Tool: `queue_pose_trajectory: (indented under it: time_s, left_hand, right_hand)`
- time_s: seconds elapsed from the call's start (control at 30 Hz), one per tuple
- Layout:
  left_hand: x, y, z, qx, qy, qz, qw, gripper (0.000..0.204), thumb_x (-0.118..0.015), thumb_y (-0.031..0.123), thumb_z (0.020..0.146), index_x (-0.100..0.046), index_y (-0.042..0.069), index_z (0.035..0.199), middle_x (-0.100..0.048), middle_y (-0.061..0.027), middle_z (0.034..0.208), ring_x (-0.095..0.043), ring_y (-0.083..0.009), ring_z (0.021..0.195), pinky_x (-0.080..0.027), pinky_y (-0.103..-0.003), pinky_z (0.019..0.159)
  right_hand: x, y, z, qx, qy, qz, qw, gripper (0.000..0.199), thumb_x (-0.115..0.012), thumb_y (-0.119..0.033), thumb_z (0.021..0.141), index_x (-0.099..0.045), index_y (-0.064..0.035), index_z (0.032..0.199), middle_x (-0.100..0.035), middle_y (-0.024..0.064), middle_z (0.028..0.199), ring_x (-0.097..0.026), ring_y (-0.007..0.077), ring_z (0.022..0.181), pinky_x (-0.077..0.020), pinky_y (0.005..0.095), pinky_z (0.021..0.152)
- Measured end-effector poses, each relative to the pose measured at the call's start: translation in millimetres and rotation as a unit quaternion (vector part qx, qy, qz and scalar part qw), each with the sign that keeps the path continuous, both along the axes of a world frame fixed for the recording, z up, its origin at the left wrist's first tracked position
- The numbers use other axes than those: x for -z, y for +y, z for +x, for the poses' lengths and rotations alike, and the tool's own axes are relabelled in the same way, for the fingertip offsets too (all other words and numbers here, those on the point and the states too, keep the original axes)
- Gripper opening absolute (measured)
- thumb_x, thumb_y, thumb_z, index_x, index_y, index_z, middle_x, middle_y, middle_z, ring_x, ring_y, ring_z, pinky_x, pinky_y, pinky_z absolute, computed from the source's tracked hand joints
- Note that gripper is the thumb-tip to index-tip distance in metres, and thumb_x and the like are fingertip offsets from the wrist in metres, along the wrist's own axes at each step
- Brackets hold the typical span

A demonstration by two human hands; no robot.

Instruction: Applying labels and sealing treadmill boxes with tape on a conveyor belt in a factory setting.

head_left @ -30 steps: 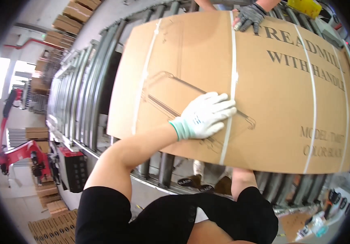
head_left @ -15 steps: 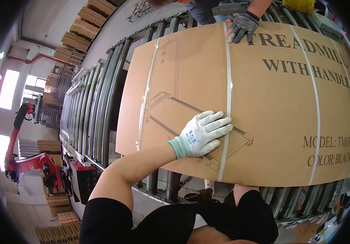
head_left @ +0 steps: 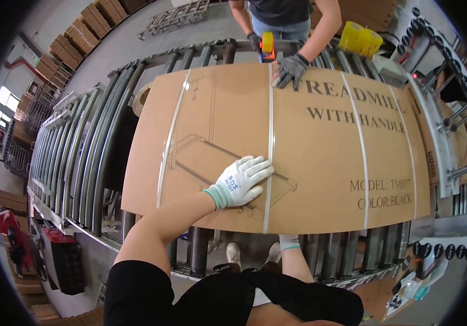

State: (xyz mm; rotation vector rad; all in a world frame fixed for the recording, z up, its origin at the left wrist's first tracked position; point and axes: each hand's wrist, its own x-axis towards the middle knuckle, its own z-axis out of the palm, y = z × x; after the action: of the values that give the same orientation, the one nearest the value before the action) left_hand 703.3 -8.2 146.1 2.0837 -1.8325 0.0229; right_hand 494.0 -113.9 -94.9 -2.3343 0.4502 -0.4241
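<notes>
A large brown cardboard box, bound with several white straps, lies flat on a roller conveyor. Its top carries dark print and a line drawing of a machine with a handle. In a white glove with a green cuff, my left hand rests flat on the box, fingers stretched, tips by the middle strap. Only the gloved wrist of my right hand shows at the box's near edge; its fingers are hidden by the box. Opposite, a co-worker's grey-gloved hand presses the box's far edge, while the other holds an orange tape dispenser.
Rolls of yellow tape sit at the far right, beyond the rollers. A metal frame with rods stands off the box's right end. Stacks of cartons line the far left. A red robot arm is at the lower left.
My view has shifted, bringing more of the co-worker and the tape dispenser into sight. My left hand keeps its place on the box; my right wrist now shows below the near edge.
</notes>
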Motion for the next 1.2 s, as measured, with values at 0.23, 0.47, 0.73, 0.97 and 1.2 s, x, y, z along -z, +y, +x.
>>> queue_pose_trajectory:
  time_s: [0.23, 0.47, 0.73, 0.97, 1.2]
  left_hand:
    - [1, 9, -3, -0.016, 0.000, -0.010, 1.000, 0.057, -0.056, 0.024, 0.079, -0.049, 0.007, 0.133, -0.049, -0.0125, 0.138, -0.045, -0.0294, 0.129, -0.034, -0.045, 0.110]
    - [-14, 9, -10, -0.024, -0.008, 0.021, 0.999, 0.054, -0.056, 0.025, 0.082, -0.049, 0.008, 0.133, -0.048, -0.0129, 0.140, -0.044, -0.0297, 0.130, -0.031, -0.045, 0.111]
    - [-45, -2, -20, -0.040, -0.031, 0.045, 0.998, 0.061, -0.062, 0.019, 0.074, -0.049, 0.005, 0.132, -0.050, -0.0139, 0.135, -0.047, -0.0309, 0.126, -0.034, -0.044, 0.109]
    - [-62, 0, -38, -0.100, -0.083, 0.115, 0.985, 0.062, -0.063, 0.018, 0.072, -0.050, 0.005, 0.131, -0.049, -0.0132, 0.137, -0.046, -0.0322, 0.126, -0.034, -0.044, 0.110]
    - [-61, -33, -88, -0.207, -0.096, 0.094, 0.969, 0.058, -0.059, 0.024, 0.080, -0.048, 0.004, 0.133, -0.047, -0.0173, 0.139, -0.043, -0.0339, 0.130, -0.032, -0.045, 0.110]
  right_hand:
    - [-10, 3, 0, 0.015, -0.024, -0.079, 0.996, 0.055, -0.060, -0.045, 0.087, -0.052, -0.0137, 0.132, -0.056, 0.0100, 0.132, -0.049, 0.0256, 0.125, -0.0429, 0.0472, 0.099]
    - [-41, -22, -73, 0.270, -0.043, 0.530, 0.803, 0.052, -0.050, -0.049, 0.091, -0.050, -0.0155, 0.131, -0.055, 0.0079, 0.130, -0.050, 0.0258, 0.117, -0.0410, 0.0493, 0.098]
    - [-195, -214, -207, 0.467, -0.257, 0.508, 0.676, 0.076, -0.047, -0.069, 0.088, -0.048, -0.0083, 0.133, -0.052, 0.0116, 0.128, -0.045, 0.0266, 0.123, -0.0316, 0.0480, 0.106]
    - [-190, -293, -194, 0.580, -0.019, 0.242, 0.778, 0.095, -0.058, -0.064, 0.084, -0.036, 0.0164, 0.130, -0.047, 0.0363, 0.129, -0.052, 0.0433, 0.117, -0.0444, 0.0474, 0.099]
    - [-190, -293, -203, 0.614, 0.076, 0.191, 0.762, 0.095, -0.061, -0.069, 0.078, -0.048, 0.0160, 0.120, -0.056, 0.0363, 0.116, -0.057, 0.0427, 0.112, -0.0496, 0.0466, 0.094]
